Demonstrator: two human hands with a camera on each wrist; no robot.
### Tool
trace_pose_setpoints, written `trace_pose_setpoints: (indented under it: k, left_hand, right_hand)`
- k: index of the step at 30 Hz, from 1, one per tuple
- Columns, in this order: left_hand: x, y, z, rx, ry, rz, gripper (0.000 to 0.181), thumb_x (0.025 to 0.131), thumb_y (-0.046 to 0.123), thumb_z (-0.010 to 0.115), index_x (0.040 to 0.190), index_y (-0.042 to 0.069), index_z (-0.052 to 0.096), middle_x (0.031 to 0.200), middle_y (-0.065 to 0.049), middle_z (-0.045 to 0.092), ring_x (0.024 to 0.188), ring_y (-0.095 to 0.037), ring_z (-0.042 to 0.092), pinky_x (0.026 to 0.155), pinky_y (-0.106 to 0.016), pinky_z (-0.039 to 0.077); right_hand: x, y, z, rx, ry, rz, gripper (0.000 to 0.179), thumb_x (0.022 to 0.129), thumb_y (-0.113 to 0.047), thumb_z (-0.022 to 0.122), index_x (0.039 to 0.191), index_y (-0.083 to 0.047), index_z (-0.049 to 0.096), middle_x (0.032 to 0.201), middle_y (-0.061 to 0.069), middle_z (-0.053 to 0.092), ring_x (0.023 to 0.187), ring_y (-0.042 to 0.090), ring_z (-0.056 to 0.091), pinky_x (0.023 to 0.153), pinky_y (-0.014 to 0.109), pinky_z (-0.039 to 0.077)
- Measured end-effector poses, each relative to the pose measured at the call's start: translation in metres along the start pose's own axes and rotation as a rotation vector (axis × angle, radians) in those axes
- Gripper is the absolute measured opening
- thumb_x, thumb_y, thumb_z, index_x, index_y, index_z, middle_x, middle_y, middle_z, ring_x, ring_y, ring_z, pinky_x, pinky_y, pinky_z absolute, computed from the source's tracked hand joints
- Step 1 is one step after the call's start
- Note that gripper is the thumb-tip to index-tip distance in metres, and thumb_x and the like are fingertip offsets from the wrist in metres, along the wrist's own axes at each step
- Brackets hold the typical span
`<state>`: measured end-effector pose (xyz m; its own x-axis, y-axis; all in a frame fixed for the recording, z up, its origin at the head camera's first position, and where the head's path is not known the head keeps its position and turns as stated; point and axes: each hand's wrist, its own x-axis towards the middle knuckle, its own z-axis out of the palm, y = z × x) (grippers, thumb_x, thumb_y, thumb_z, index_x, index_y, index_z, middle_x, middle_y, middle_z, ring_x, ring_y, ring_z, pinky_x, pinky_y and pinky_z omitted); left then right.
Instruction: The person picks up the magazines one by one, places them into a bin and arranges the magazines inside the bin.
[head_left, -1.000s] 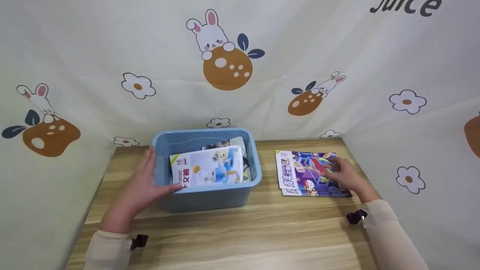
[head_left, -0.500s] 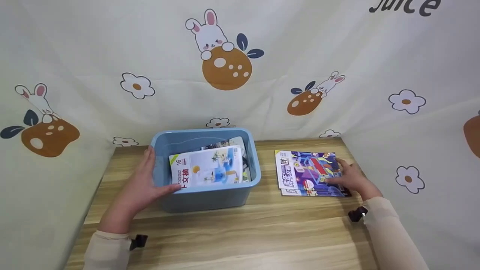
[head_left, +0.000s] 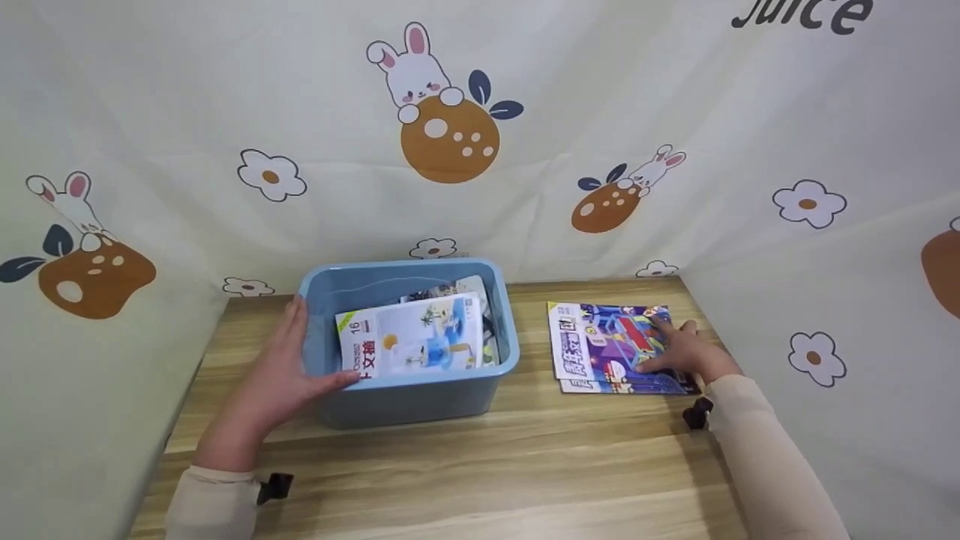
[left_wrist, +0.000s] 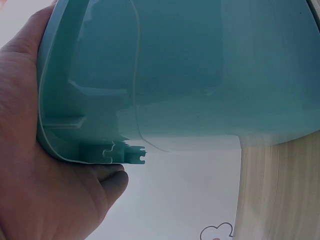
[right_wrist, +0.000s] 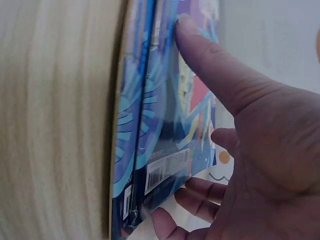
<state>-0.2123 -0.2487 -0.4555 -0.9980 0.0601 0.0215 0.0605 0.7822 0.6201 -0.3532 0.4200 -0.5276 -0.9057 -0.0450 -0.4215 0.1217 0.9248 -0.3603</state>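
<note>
In the head view, a light blue plastic bin stands left of centre with magazines inside. On top of them lies a white-covered magazine with a beach picture. My left hand holds the bin's near left corner, fingers along its left side and thumb over the front rim. To the right, two magazines with purple-blue covers lie stacked, slightly offset. My right hand is at their right edge. In the right wrist view, its thumb lies over the top cover and the other fingers are spread beside the edge.
Both the bin and the magazine pair stand on a wood-grain table. A white cloth printed with rabbits, oranges and flowers hangs behind and along both sides. A strip of tabletop separates the bin from the stack.
My right hand first draws back a little to the right, then shifts left again over the magazines' right side. The left hand stays on the bin. The view shifts slightly.
</note>
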Motion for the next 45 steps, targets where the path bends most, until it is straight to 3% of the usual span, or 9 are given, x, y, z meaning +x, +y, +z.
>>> trace_pose_setpoints:
  k: [4,7,12,19,25,30,37,45]
  left_hand:
    - [0.000,-0.002,0.000,-0.002,0.006,0.007,0.156,0.076,0.084,0.084,0.177,0.012,-0.011,0.184,-0.021,-0.009,0.166,-0.057,0.005,0.118,-0.085,0.024]
    - [0.000,-0.002,0.001,-0.002,0.009,0.011,0.156,0.076,0.084,0.084,0.177,0.011,-0.010,0.184,-0.021,-0.009,0.166,-0.057,0.006,0.118,-0.085,0.025]
    - [0.000,-0.003,0.001,-0.003,0.009,0.008,0.156,0.076,0.085,0.083,0.177,0.012,-0.010,0.184,-0.021,-0.009,0.165,-0.057,0.007,0.119,-0.084,0.025]
    - [0.000,-0.001,0.001,-0.003,0.009,0.015,0.155,0.077,0.085,0.083,0.177,0.011,-0.010,0.184,-0.021,-0.008,0.166,-0.057,0.006,0.120,-0.084,0.024]
    - [0.000,0.000,0.002,-0.001,0.006,0.011,0.155,0.077,0.085,0.082,0.177,0.012,-0.010,0.184,-0.020,-0.009,0.166,-0.055,0.004,0.119,-0.084,0.025]
    - [-0.001,-0.002,0.002,-0.007,0.010,0.015,0.154,0.077,0.085,0.082,0.177,0.014,-0.011,0.184,-0.020,-0.009,0.166,-0.056,0.005,0.118,-0.085,0.025]
    - [-0.001,-0.002,0.001,-0.044,0.025,0.033,0.153,0.078,0.079,0.086,0.177,0.010,-0.008,0.184,-0.022,-0.006,0.167,-0.054,0.005,0.122,-0.084,0.022]
    - [-0.001,-0.001,0.002,-0.046,0.024,0.015,0.154,0.077,0.082,0.086,0.177,0.013,-0.009,0.185,-0.020,-0.007,0.167,-0.055,0.006,0.120,-0.084,0.025]
  right_hand:
    - [0.006,0.001,-0.001,-0.014,-0.011,0.002,0.139,0.082,-0.068,0.091,0.178,-0.011,0.010,0.159,0.051,0.014,0.144,0.071,0.029,0.116,0.087,0.031]
    - [0.010,0.002,-0.002,-0.002,-0.025,0.003,0.139,0.082,-0.066,0.092,0.178,-0.008,0.009,0.167,0.053,0.003,0.153,0.074,0.014,0.119,0.088,0.024]
    - [0.013,0.007,-0.004,0.019,-0.044,0.015,0.142,0.082,-0.065,0.093,0.178,-0.008,0.004,0.172,0.046,0.007,0.157,0.071,0.004,0.122,0.086,0.017]
    - [0.017,0.016,-0.003,0.040,-0.045,0.021,0.143,0.083,-0.065,0.092,0.178,-0.008,0.001,0.173,0.043,0.012,0.156,0.069,0.018,0.124,0.083,0.022]
    - [0.010,0.010,-0.003,0.054,-0.015,0.072,0.143,0.081,-0.063,0.094,0.178,-0.010,0.003,0.172,0.046,0.001,0.158,0.070,0.005,0.123,0.085,0.017]
    - [0.004,0.001,-0.003,0.029,0.025,0.086,0.140,0.082,-0.061,0.094,0.178,-0.010,0.007,0.169,0.051,-0.006,0.155,0.074,0.008,0.120,0.087,0.021]
    - [0.005,0.005,0.000,0.005,0.075,0.021,0.138,0.082,-0.059,0.095,0.177,-0.004,0.010,0.166,0.054,0.007,0.153,0.070,0.021,0.123,0.078,0.032]
    - [0.008,0.011,-0.005,0.076,0.072,0.016,0.133,0.088,-0.048,0.095,0.177,-0.004,0.006,0.171,0.045,0.017,0.153,0.064,0.030,0.125,0.077,0.030]
